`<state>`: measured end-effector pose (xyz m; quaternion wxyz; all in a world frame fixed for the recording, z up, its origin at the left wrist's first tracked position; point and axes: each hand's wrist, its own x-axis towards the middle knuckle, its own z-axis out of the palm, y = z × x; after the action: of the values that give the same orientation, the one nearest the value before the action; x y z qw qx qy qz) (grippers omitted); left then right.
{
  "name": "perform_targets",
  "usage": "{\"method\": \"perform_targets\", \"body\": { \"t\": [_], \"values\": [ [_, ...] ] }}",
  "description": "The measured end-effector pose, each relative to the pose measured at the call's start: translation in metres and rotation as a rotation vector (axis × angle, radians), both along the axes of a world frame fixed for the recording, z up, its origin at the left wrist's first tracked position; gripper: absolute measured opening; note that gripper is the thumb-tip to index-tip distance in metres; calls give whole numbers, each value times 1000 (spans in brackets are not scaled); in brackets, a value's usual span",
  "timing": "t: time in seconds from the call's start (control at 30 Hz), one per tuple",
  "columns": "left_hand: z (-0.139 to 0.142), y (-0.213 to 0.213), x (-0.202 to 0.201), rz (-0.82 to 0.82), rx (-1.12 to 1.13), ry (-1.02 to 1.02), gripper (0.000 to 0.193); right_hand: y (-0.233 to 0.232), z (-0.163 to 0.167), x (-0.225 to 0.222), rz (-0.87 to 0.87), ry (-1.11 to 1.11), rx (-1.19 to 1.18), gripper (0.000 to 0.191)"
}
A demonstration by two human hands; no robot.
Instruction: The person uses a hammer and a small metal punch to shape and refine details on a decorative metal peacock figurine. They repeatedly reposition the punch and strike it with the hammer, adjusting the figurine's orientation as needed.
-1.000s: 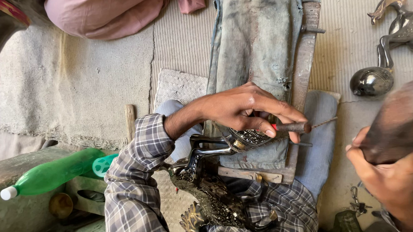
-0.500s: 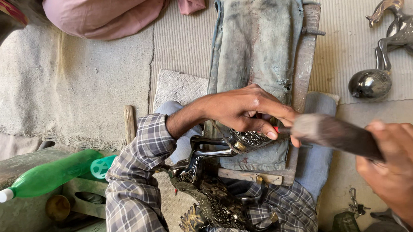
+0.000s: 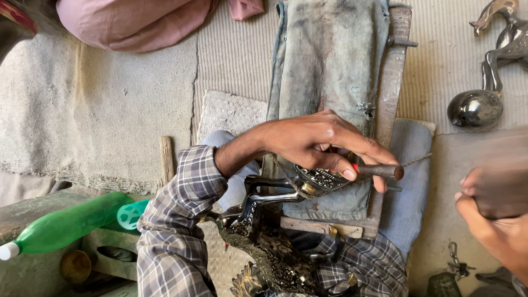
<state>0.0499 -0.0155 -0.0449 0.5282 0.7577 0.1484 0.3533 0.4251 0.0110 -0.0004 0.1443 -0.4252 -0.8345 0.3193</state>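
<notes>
1. The person's left hand (image 3: 317,141) is sitting in the middle of the frame, its fingers closed around a short dark chisel (image 3: 380,171) that is pointing toward the right.
2. The chisel's working end is pressing on the patterned round part of a dark metal figurine (image 3: 272,236), which is lying from centre to lower centre across the checked-sleeved lap.
3. That patterned part is resting on a worn grey cloth (image 3: 328,63) draped over a wooden block (image 3: 392,77), so the piece is getting a padded anvil.
4. The right hand (image 3: 501,227) is blurring at the right edge, wrapped tight around a dark striking tool (image 3: 503,168); I cannot tell its exact shape.
5. To my eye, doing this well is a matter of keeping the chisel steady on 1 spot of the pattern, fingertips clear of its struck end, and landing light, square blows.
6. A slip is looking like the main risk, since the thumb is lying just beside the chisel's head.
7. A green plastic bottle (image 3: 62,229) is lying at lower left, and 2 polished silver figurines (image 3: 500,75) are standing at upper right, well apart from the work.
</notes>
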Motion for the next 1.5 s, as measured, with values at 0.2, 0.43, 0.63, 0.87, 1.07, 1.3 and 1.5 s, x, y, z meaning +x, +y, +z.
{"method": "perform_targets", "body": {
  "t": [0.2,0.43,0.63,0.87,1.07,1.3,1.5],
  "values": [
    [7,0,-4,-21,-45,35,52,4,-23,24,27,-25,115,24],
    [6,2,4,34,-10,-7,50,4,-46,55,-113,-85,-60,11],
    [17,-4,1,112,14,53,51,-13,-45,51,-209,209,-110,14],
    [24,-2,8,79,-62,101,51,-2,-35,18,35,195,33,54],
    [11,-1,-2,118,-191,-10,53,-2,-33,15,71,149,100,70],
    [-9,-8,-9,168,-49,-103,54,5,-25,24,96,-81,576,69],
    [-19,-5,-6,121,-94,-122,57,1,-22,54,89,84,260,37]
  ]
}}
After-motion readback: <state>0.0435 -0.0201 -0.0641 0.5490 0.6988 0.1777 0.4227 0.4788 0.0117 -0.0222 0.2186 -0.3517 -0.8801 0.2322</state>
